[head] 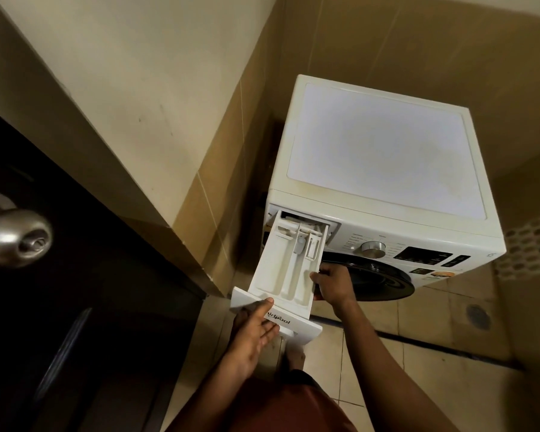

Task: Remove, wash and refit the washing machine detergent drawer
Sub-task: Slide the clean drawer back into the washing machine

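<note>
The white detergent drawer (pixel 281 269) is pulled far out of its slot at the top left of the white front-loading washing machine (pixel 384 157). Its compartments face up, and its rear end is still inside the slot. My left hand (pixel 254 330) rests with straight fingers against the drawer's front panel, thumb along the panel's top edge. My right hand (pixel 332 283) grips the drawer's right side wall, fingers curled over the rim. The drawer's underside is hidden.
A dark door with a metal knob (pixel 16 236) stands open at the left. A tiled wall corner (pixel 200 244) sits close to the drawer's left side. The machine's round dark door (pixel 378 279) is behind my right hand. A floor drain (pixel 478 316) lies at the right.
</note>
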